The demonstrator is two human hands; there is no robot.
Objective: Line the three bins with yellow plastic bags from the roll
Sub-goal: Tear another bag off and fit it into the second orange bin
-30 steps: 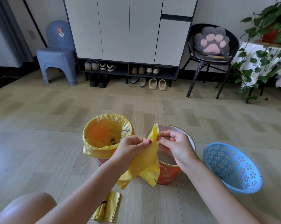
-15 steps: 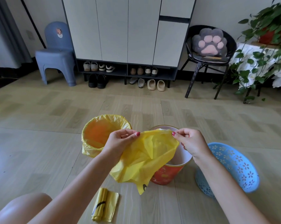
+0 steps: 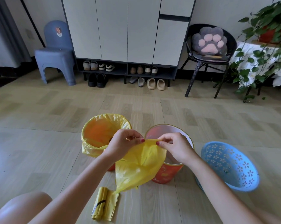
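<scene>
Three bins stand on the floor in front of me. The left bin (image 3: 102,135) is lined with a yellow bag folded over its rim. The middle orange bin (image 3: 168,173) has a bare pale inside. The blue perforated bin (image 3: 230,165) on the right leans toward me and has no bag. My left hand (image 3: 123,143) and my right hand (image 3: 173,146) pinch the top edge of a loose yellow bag (image 3: 139,167), which hangs in front of the orange bin. The roll of yellow bags (image 3: 104,206) lies on the floor below.
My bare knee (image 3: 21,207) is at the lower left. Beyond the bins are a shoe cabinet (image 3: 128,29) with shoes beneath, a blue plastic chair (image 3: 55,52), a black chair with a paw cushion (image 3: 209,44), and a trailing plant (image 3: 264,46) at the right.
My hands spread the bag's top edge wide half a second ago, and have now come closer together again, still pinching it. The bag hangs lower in front of the orange bin.
</scene>
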